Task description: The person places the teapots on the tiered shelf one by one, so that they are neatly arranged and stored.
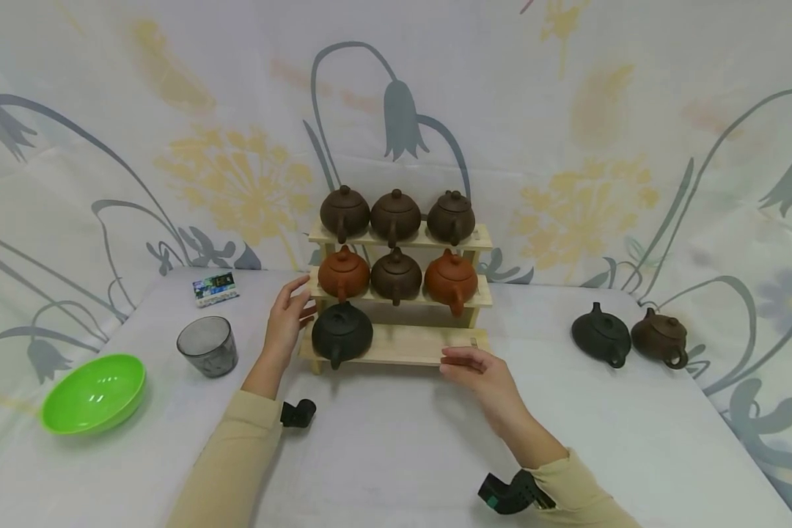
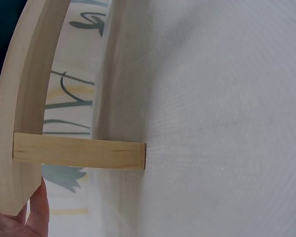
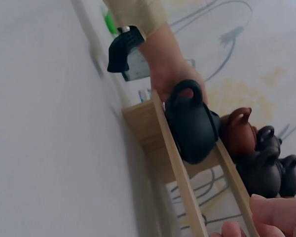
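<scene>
A three-tier wooden display rack stands mid-table in the head view. My left hand holds its left end, with fingers on both sides of a shelf board in the left wrist view. At the front right corner of the bottom shelf, my right hand pinches the board; its thumb shows in the right wrist view. One black teapot sits on the bottom shelf's left. An orange-brown teapot, a dark brown teapot and another orange-brown teapot fill the middle shelf.
Three dark brown teapots line the top shelf. To the right stand a flat black teapot and a brown teapot. At the left are a green bowl, a grey glass and a small printed box.
</scene>
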### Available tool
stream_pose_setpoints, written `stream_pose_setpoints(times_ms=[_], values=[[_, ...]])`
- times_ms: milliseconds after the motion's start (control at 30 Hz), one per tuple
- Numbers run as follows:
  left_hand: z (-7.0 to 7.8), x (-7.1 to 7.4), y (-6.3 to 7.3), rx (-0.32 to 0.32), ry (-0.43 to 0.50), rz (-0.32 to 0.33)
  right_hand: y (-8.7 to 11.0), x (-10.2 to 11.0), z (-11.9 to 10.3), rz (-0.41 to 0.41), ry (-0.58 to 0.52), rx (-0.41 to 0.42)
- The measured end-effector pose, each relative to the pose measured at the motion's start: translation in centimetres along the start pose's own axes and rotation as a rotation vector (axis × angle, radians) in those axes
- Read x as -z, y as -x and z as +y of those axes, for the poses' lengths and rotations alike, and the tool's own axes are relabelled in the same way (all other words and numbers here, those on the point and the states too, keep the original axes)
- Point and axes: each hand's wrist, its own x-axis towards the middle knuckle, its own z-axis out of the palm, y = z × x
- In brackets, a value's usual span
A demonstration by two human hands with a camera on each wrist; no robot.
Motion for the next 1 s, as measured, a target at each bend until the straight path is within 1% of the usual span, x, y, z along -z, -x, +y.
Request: stream_pose_setpoints(times_ms=[100, 333, 533, 667, 867, 1000], values=[[0.0, 0.1, 0.0, 0.002, 0.000, 0.003, 0.0, 1.2, 0.4, 0.031, 0.010, -0.009], [0.0, 0.1, 0.1, 0.010, 0.002, 0.007, 0.2, 4.0, 1.4, 0.070, 0.048, -0.033], [0.2, -0.1, 0.1, 0.012, 0.012, 0.006, 0.7, 6.5, 1.6, 0.127, 0.090, -0.070], [0.2, -0.1, 0.1, 0.021, 0.018, 0.014, 0.9, 8.1, 1.6, 0.155, 0.077, -0.079], [0.3, -0.1, 0.2, 0.016, 0.024, 0.009, 1.1, 10.6, 1.8, 0.209, 0.041, -0.069], [0.2, -0.1, 0.2, 0.014, 0.024, 0.006, 1.3, 12.4, 1.7, 0.225, 0.021, -0.066]])
